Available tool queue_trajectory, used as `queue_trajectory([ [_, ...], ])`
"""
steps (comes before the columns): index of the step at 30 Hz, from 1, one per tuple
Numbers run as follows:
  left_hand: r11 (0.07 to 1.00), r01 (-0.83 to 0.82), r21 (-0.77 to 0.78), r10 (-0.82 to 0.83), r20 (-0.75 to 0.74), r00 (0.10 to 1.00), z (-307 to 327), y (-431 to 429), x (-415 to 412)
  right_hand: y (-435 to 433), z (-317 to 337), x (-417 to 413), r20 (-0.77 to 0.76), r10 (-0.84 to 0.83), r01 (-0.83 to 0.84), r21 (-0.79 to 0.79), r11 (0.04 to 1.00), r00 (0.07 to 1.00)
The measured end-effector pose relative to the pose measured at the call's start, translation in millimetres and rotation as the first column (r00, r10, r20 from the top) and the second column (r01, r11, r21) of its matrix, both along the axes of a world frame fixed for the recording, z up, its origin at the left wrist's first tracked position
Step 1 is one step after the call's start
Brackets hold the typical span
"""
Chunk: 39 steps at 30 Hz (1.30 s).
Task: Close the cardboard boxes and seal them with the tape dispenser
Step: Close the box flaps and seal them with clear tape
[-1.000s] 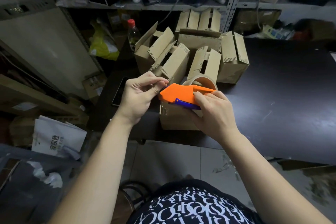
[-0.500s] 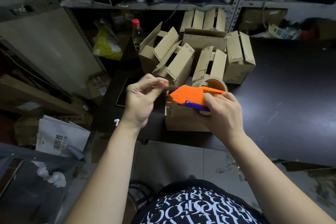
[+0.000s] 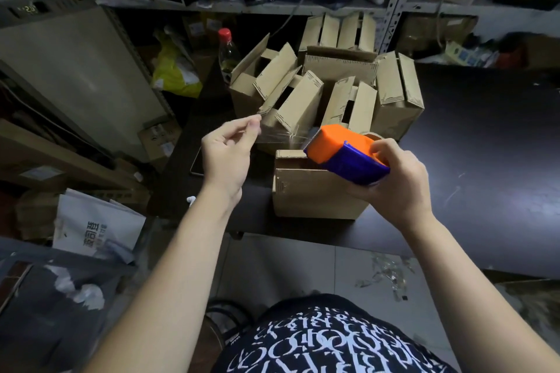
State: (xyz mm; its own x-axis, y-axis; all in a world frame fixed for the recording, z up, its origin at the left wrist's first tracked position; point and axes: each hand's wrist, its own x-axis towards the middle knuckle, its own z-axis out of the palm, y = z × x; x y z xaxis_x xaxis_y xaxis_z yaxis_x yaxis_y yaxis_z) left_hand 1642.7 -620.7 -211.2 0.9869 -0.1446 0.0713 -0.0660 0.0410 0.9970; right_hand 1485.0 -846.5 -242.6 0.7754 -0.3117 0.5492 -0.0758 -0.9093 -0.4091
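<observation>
Both forearms are bare; the person wears a black shirt [image 3: 327,345] printed with white lettering.

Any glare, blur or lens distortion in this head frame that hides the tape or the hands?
Head view: wide-angle bending at the edges; shelves dim; the clear tape strip shows only by faint glints between left hand and tape dispenser; right hand sharp.

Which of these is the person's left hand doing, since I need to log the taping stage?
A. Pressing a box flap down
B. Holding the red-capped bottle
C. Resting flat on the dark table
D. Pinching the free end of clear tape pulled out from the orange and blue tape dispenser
D: the left hand pinches a strip of clear tape stretched from the orange and blue tape dispenser, which the right hand grips.
</observation>
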Motion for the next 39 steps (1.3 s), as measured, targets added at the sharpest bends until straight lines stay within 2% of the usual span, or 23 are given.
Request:
queue_trajectory([
  [2, 0.999, 0.0, 0.036, 0.001, -0.017, 1.0, -7.5, -2.2, -3.8, -3.7, 0.8, 1.4, -0.051, 0.006, -0.003, 0.048, 0.999, 0.999],
  [4, 0.997, 0.022, 0.07, -0.019, -0.04, 0.999, -16.8, -2.0, -4.5, -5.7, 1.5, 2.7, -0.101, -0.019, 0.022, 0.032, 0.999, 0.995],
  [7, 0.984, 0.141, 0.11, -0.135, -0.066, 0.989, -33.5, 3.5, -1.6, -6.2, 6.7, 6.5, -0.142, -0.015, 0.029, 0.098, 0.995, 0.99],
  [9, 0.938, 0.263, 0.228, -0.264, -0.026, 0.964, -46.7, 9.0, -0.3, -7.6, 13.5, 9.9, -0.136, 0.022, 0.002, 0.175, 0.985, 0.99],
  [11, 0.854, 0.375, 0.361, -0.392, -0.027, 0.92, -58.5, 11.6, 0.1, -11.2, 17.8, 13.1, -0.117, 0.03, -0.005, 0.211, 0.978, 0.993],
  [14, 0.78, 0.443, 0.442, -0.464, -0.065, 0.883, -70.3, 11.4, 0.0, -13.8, 18.9, 17.1, -0.1, 0.031, -0.006, 0.245, 0.97, 0.995],
  [21, 0.837, 0.401, 0.373, -0.4, -0.084, 0.913, -80.9, 0.2, -6.7, -18.6, 19.6, 21.0, -0.126, 0.123, -0.083, 0.286, 0.955, 0.984],
  [27, 0.896, 0.317, 0.311, -0.319, -0.046, 0.947, -87.0, -8.7, -13.6, -18.9, 31.6, 26.0, -0.093, 0.03, 0.008, 0.38, 0.925, 0.995],
  [32, 0.923, 0.232, 0.306, -0.236, -0.024, 0.971, -87.4, -16.6, -15.9, -20.6, 35.6, 33.3, -0.119, 0.065, -0.008, 0.424, 0.905, 0.991],
  [39, 0.93, 0.185, 0.317, -0.199, 0.01, 0.98, -91.7, -20.6, -20.9, -16.4, 10.3, 34.4, -0.172, 0.044, 0.03, 0.407, 0.913, 0.984],
])
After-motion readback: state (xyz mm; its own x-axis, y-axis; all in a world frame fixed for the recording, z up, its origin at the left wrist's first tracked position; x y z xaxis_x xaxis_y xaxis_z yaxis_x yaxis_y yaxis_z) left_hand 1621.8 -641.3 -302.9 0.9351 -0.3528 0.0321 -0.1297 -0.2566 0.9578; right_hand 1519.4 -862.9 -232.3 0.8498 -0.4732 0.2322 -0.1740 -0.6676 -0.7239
